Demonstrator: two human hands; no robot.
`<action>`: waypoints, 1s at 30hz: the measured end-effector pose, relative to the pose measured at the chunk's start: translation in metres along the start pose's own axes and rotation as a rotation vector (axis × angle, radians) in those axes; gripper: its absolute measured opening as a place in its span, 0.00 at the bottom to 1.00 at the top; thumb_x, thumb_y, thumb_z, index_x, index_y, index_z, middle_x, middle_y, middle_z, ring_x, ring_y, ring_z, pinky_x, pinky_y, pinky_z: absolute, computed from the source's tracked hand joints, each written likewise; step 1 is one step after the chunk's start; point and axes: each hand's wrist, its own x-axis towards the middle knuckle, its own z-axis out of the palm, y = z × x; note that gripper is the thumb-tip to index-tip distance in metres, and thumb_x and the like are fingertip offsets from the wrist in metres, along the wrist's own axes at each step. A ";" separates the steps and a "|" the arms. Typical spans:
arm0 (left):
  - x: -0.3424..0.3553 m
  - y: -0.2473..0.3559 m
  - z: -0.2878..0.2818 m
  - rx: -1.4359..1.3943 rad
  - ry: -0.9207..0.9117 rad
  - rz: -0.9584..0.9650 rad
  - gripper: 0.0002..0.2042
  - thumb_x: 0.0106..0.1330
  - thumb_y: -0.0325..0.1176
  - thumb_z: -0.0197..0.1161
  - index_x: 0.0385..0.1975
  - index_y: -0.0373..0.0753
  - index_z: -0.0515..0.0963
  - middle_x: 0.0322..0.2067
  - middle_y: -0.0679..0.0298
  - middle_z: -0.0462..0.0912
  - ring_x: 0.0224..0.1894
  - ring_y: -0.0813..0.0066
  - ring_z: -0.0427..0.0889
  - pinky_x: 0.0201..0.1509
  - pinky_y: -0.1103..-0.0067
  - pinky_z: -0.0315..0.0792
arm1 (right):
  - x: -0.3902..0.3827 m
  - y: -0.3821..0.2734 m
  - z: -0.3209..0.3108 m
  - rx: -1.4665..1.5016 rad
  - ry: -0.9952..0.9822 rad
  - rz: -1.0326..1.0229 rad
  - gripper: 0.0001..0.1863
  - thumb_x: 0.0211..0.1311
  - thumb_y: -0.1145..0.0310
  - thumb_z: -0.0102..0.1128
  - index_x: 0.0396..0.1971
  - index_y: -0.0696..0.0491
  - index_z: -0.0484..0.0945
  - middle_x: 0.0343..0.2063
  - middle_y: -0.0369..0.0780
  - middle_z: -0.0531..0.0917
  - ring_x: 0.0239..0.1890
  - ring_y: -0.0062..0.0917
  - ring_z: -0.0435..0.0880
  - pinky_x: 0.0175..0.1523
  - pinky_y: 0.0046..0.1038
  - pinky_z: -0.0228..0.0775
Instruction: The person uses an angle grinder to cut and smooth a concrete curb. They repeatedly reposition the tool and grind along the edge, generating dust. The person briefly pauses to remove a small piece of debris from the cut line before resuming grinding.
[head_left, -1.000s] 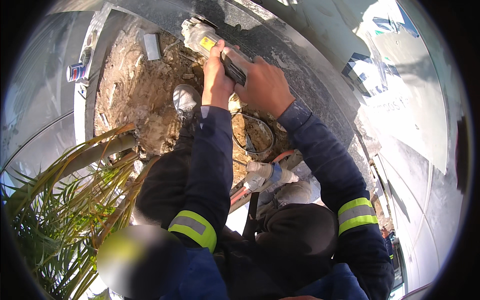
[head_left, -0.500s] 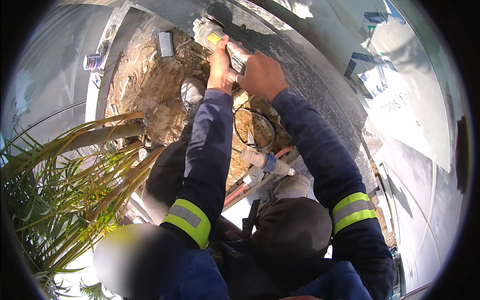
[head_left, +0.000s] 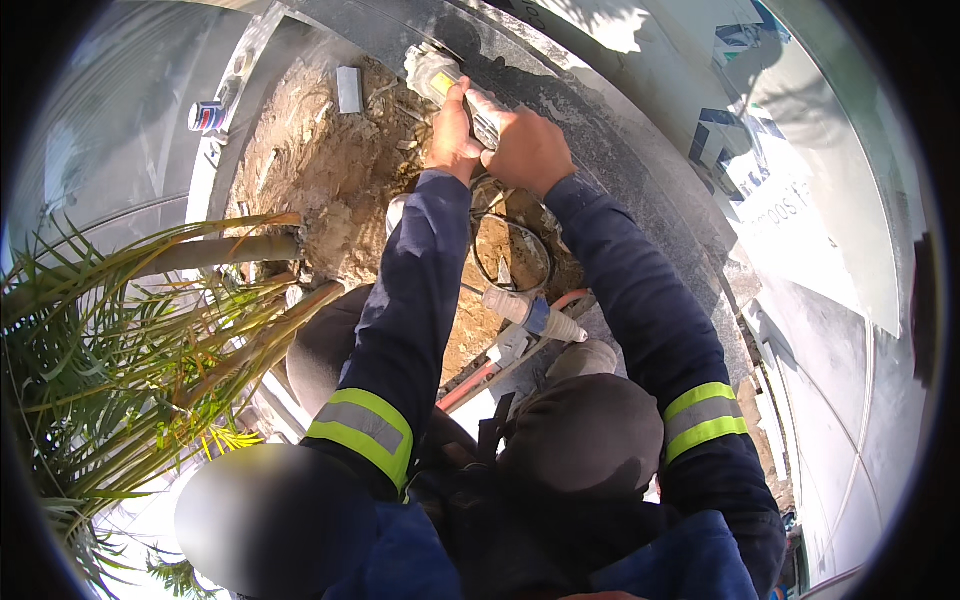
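Shifting across the shoe (head_left: 396, 213), the left sleeve (head_left: 415, 275) is now covering most of it. Left hand (head_left: 453, 140) and right hand (head_left: 528, 150) are clamping their fingers around the power tool (head_left: 429, 76), which is pointing along the near edge of the stone slab (head_left: 640, 175). Left of the slab, a pale block (head_left: 349, 90) is lying on dirt (head_left: 310, 165).

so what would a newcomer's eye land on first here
Probably the dusty angle grinder at top centre, gripped by the left hand and right hand. Next, the fluorescent yellow reflective bands around the dark sleeves, lower in the picture, and the palm fronds along the left side.
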 end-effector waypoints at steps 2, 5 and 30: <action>-0.007 -0.003 -0.001 -0.023 -0.004 -0.033 0.27 0.77 0.49 0.62 0.67 0.41 0.65 0.49 0.53 0.84 0.46 0.54 0.86 0.52 0.56 0.83 | -0.008 -0.003 -0.001 0.019 -0.023 0.029 0.29 0.50 0.59 0.74 0.54 0.55 0.86 0.37 0.55 0.87 0.40 0.51 0.90 0.47 0.47 0.83; -0.019 -0.005 0.017 -0.033 0.060 -0.026 0.20 0.76 0.46 0.64 0.54 0.35 0.77 0.40 0.56 0.86 0.39 0.62 0.87 0.43 0.64 0.83 | -0.008 0.008 0.003 0.017 -0.015 0.027 0.23 0.49 0.60 0.74 0.42 0.60 0.88 0.37 0.55 0.87 0.40 0.51 0.90 0.47 0.47 0.83; 0.008 0.018 0.002 -0.006 -0.026 -0.139 0.17 0.80 0.48 0.58 0.48 0.38 0.76 0.36 0.57 0.86 0.37 0.61 0.88 0.44 0.63 0.85 | 0.017 0.001 0.008 -0.009 -0.069 0.069 0.29 0.50 0.64 0.72 0.57 0.50 0.85 0.39 0.50 0.89 0.43 0.46 0.91 0.51 0.44 0.84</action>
